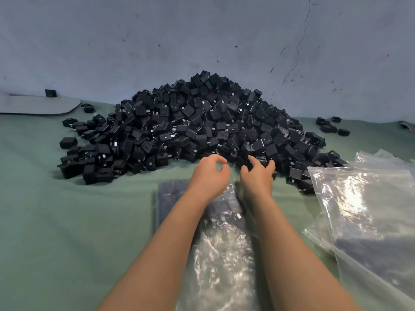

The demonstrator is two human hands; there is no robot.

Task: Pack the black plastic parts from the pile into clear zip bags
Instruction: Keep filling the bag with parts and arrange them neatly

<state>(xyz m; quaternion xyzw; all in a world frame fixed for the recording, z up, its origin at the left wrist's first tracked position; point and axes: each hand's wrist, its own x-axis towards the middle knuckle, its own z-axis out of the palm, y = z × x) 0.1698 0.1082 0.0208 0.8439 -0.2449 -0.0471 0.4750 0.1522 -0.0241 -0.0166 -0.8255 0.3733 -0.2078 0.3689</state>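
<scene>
Where a green cloth (67, 221) meets a scuffed grey-blue wall (157, 41), a large pile of black plastic parts (197, 122) rises in a mound, small boxy pieces with a few strays lying loose at either side. Two bare forearms reach forward from the bottom of the view to the pile's near edge. The left hand (210, 173) hovers just short of the parts, its fingers loosely curled, thumb and forefinger tips close but apart, with nothing seen between them. The right hand (258, 173) has its fingers spread and bent, the tips touching parts at the foot of the pile; whether it grips one cannot be told. A clear zip bag (222, 248) lies flat on the cloth under and between the arms. To the right lies a stack of clear bags (363, 209), its far edge touching the pile.
</scene>
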